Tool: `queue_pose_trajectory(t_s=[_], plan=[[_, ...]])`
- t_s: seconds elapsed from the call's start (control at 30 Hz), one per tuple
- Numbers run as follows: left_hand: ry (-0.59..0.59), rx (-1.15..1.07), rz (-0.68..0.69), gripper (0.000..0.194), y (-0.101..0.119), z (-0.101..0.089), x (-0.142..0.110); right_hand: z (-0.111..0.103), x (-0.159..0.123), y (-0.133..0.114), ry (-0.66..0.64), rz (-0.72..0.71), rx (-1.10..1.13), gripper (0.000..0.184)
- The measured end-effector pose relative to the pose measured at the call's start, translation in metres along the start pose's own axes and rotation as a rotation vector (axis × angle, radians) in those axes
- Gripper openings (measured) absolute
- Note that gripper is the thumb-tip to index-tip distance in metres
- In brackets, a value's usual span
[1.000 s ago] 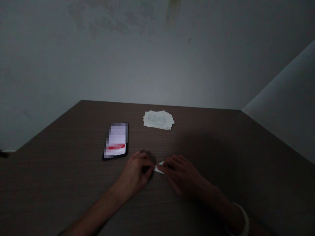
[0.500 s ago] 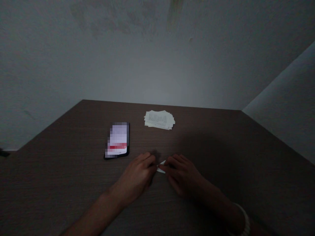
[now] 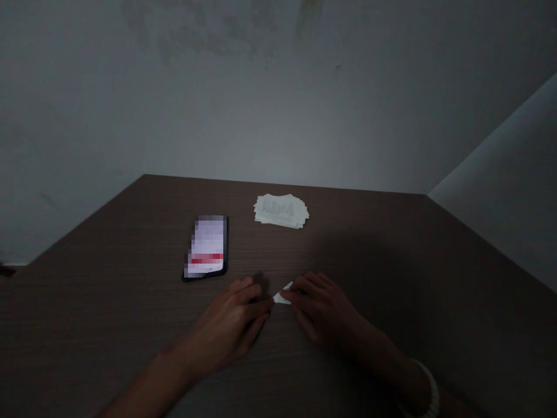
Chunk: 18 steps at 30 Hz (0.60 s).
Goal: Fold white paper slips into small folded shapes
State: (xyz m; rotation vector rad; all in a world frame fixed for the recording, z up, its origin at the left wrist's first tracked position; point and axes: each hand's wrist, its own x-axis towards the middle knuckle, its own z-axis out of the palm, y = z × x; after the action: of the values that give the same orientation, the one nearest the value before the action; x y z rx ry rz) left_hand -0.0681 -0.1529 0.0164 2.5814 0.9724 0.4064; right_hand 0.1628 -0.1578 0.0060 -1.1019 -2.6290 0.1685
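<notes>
A small folded piece of white paper (image 3: 282,296) lies on the table, its point facing left. My right hand (image 3: 319,307) rests on its right end, with the fingertips pressing it down and partly hiding it. My left hand (image 3: 228,328) is just left of the paper, fingers loosely curled, holding nothing. Its fingertips appear slightly apart from the paper's left tip. A white beaded bracelet (image 3: 429,386) circles my right wrist.
A dark wood-grain table (image 3: 369,249) meets pale walls at its far edges. A loose stack of printed white paper slips (image 3: 281,211) lies ahead. To its left is a black-cased phone (image 3: 205,247) with a pixelated screen showing a red band.
My left hand has drawn back down and left, away from the paper. The paper's two arms, apart half a second ago, now look closer together. My right hand has barely moved.
</notes>
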Motion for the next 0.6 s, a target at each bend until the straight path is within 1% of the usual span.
queue_pose_trajectory(t_s=[0.17,0.33,0.43,0.6], plan=[[-0.002,0.04,0.013,0.023,0.0025,0.0001,0.0005,-0.001,0.0002,0.0008,-0.027,-0.008,-0.021,0.033],[0.019,0.108,0.051,0.022,0.0057,-0.001,0.0012,-0.0026,-0.0018,0.0009,-0.054,-0.03,-0.044,0.041],[0.016,0.118,0.042,0.022,0.0069,-0.0004,0.0008,-0.0026,-0.0031,-0.0002,-0.056,-0.015,-0.051,0.041],[0.056,0.154,-0.011,0.024,0.0074,0.0008,-0.0007,-0.0026,-0.0022,-0.0016,-0.05,0.001,-0.074,0.036]])
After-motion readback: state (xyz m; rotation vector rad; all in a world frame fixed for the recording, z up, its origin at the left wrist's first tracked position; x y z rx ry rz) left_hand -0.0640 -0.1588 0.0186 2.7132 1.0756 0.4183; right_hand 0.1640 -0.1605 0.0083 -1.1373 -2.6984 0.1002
